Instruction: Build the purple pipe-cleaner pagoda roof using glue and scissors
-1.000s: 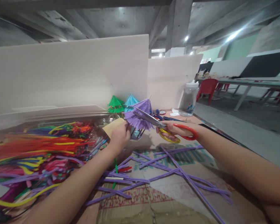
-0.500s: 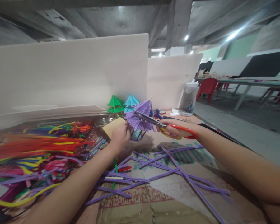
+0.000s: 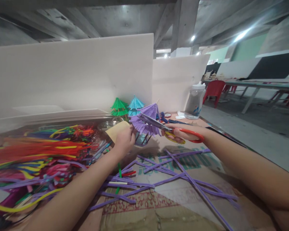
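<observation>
A small purple two-tiered pagoda (image 3: 148,125) made of pipe cleaners hangs over the table, tilted a little. My left hand (image 3: 125,138) is closed at its left side, by a tan card (image 3: 115,131); the fingertips are partly hidden. In my right hand (image 3: 174,131) are scissors (image 3: 195,135) with red and yellow handles, their blades lying across the purple roof. Behind stand a green pagoda (image 3: 119,107) and a blue pagoda (image 3: 135,104). Loose purple pipe cleaners (image 3: 188,176) cross the cardboard below.
Piles of coloured pipe cleaners (image 3: 38,147) cover the left side. A clear bottle (image 3: 195,101) stands at the back right, near dark tools. White boards (image 3: 86,73) rise behind the table. Further right are a red chair (image 3: 214,90) and another table (image 3: 257,85).
The purple pagoda has shifted very slightly right. The scissors' handles have drawn slightly closer together; both hands stay in nearly the same place.
</observation>
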A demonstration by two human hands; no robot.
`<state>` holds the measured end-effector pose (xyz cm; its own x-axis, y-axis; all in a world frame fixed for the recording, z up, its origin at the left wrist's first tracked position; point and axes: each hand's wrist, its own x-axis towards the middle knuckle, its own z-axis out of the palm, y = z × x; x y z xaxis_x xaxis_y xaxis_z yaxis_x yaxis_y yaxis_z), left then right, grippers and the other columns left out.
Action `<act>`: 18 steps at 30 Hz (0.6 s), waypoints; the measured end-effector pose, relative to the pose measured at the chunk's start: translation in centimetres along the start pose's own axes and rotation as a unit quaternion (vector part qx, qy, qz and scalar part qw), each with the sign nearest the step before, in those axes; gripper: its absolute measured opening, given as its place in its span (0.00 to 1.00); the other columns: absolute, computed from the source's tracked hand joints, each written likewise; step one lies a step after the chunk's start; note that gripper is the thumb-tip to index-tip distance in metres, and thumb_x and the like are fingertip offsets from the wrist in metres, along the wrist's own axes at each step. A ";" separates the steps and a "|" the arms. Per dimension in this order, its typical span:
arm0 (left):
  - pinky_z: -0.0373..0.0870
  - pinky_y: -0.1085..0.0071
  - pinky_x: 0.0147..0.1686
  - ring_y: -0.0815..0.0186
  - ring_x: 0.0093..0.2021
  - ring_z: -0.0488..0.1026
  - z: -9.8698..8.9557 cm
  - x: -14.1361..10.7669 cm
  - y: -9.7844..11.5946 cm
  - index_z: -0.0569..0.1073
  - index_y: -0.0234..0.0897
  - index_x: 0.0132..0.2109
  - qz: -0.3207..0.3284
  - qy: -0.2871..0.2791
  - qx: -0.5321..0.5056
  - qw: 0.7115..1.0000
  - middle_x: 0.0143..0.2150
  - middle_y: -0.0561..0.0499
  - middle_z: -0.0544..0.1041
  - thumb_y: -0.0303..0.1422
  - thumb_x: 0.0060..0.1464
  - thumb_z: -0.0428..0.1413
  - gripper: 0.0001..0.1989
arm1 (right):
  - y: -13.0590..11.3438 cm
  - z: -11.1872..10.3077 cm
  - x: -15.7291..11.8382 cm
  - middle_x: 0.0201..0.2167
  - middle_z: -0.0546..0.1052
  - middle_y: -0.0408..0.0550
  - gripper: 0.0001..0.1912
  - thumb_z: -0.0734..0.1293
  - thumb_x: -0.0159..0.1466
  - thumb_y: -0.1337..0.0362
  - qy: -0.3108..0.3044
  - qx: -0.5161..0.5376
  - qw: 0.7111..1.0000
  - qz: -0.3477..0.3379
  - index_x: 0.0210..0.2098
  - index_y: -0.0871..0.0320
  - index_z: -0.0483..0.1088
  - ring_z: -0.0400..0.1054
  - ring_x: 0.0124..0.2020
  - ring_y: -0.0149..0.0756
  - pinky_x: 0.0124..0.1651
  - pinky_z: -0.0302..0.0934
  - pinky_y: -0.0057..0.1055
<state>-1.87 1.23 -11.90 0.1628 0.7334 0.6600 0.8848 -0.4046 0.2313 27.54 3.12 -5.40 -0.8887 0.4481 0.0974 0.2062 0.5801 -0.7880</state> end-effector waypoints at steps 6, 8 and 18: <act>0.67 0.66 0.36 0.58 0.34 0.75 -0.1 0.1 -0.1 0.72 0.36 0.40 0.005 -0.003 -0.003 1.000 0.31 0.45 0.76 0.31 0.64 0.44 0.12 | 0.4 -0.4 -0.3 0.33 0.62 0.41 0.32 0.51 0.66 0.33 -0.047 0.017 0.999 0.005 0.49 0.54 0.60 0.54 0.22 0.26 0.23 0.55 0.27; 0.67 0.65 0.36 0.58 0.33 0.74 -0.1 0.0 -0.1 0.72 0.36 0.39 0.004 -0.002 -0.003 1.000 0.31 0.45 0.75 0.30 0.63 0.44 0.11 | 0.2 -0.4 -0.4 0.33 0.62 0.41 0.33 0.51 0.65 0.33 -0.043 0.021 0.999 0.010 0.49 0.54 0.60 0.54 0.23 0.26 0.24 0.55 0.27; 0.67 0.65 0.36 0.59 0.32 0.73 0.1 0.0 -0.6 0.71 0.37 0.36 0.009 -0.001 -0.003 1.000 0.29 0.46 0.74 0.30 0.62 0.45 0.10 | 0.7 -0.3 -0.3 0.31 0.60 0.40 0.34 0.53 0.63 0.32 -0.047 0.054 0.997 0.010 0.49 0.55 0.60 0.51 0.22 0.25 0.22 0.52 0.25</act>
<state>-2.34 1.53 -12.14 0.1794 0.7268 0.6630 0.8789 -0.4212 0.2239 28.09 3.60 -5.78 -0.9201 0.3905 0.0284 0.1827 0.4922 -0.8511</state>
